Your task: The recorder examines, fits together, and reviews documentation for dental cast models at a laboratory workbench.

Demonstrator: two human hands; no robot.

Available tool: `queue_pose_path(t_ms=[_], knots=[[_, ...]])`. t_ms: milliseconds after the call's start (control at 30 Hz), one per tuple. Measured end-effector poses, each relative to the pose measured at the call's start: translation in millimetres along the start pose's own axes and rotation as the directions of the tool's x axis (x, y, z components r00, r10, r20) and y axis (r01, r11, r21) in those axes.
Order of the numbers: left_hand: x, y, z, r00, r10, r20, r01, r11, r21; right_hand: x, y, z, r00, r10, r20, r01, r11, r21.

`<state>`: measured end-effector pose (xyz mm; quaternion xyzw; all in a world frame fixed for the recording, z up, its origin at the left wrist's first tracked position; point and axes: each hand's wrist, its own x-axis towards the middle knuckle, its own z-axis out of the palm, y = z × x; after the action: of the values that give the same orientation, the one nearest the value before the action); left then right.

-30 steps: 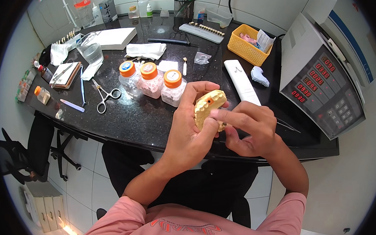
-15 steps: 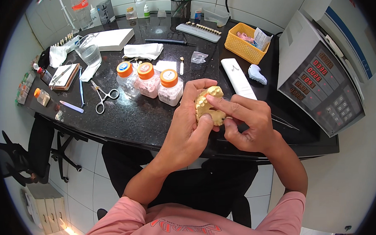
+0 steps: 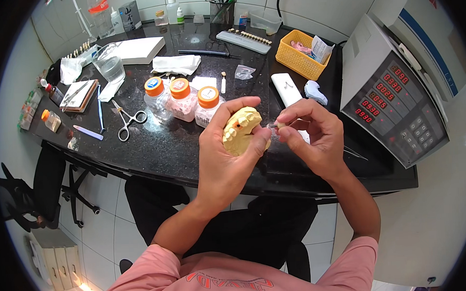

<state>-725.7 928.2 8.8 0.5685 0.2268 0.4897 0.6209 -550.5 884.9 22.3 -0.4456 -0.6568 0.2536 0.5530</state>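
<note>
A yellow plaster dental model [image 3: 237,141] is in my left hand [image 3: 219,164], whose thumb lies across it and whose fingers wrap its far side. Along its arch runs a row of teeth, with a dark hole among them marked by a reddish edge. Just right of the model, my right hand [image 3: 320,139] pinches a small tan tooth die [image 3: 279,124] between thumb and fingertips. Something thin and metallic sticks out of it toward the model; the fingers cover part of the die. Model and die are apart.
Three orange-capped jars [image 3: 181,100] stand just beyond my left hand. Scissor-like forceps [image 3: 130,119] lie to their left. A yellow basket [image 3: 303,56] sits at the back right, near a grey machine with red displays [image 3: 392,91]. A water cup [image 3: 110,65] stands at the back left.
My right hand has drawn away from the model to the right, now with the small die in its fingertips. My left hand has tilted the model, showing the dark hole.
</note>
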Motion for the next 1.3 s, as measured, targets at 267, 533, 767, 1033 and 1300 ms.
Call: queue_pose_path(t_ms=[267, 533, 767, 1033, 1300], knots=[[-2.1, -6.2, -0.2, 0.993, 0.118, -0.029, -0.120, 0.991, -0.052, 0.4, -1.4, 1.5, 0.999, 0.010, 0.049, -0.011, 1.000, 0.013], [-1.6, -7.5, 0.4, 0.989, 0.145, -0.035, -0.147, 0.987, -0.058, 0.9, -4.2, 2.1, 0.999, -0.012, 0.053, 0.013, 1.000, -0.015], [-1.4, -7.1, 0.3, 0.994, 0.106, -0.040, -0.110, 0.988, -0.108, 2.5, -3.4, 0.4, 0.997, -0.031, 0.072, 0.035, 0.998, -0.056], [-2.5, -6.6, -0.5, 0.993, 0.113, -0.029, -0.115, 0.988, -0.098, 1.4, -2.8, -0.1, 0.997, -0.044, 0.063, 0.047, 0.998, -0.041], [-3.9, -5.1, 0.2, 0.996, 0.063, -0.060, -0.067, 0.996, -0.061, 3.6, -4.8, 3.2, 0.997, -0.049, 0.063, 0.053, 0.996, -0.075]])
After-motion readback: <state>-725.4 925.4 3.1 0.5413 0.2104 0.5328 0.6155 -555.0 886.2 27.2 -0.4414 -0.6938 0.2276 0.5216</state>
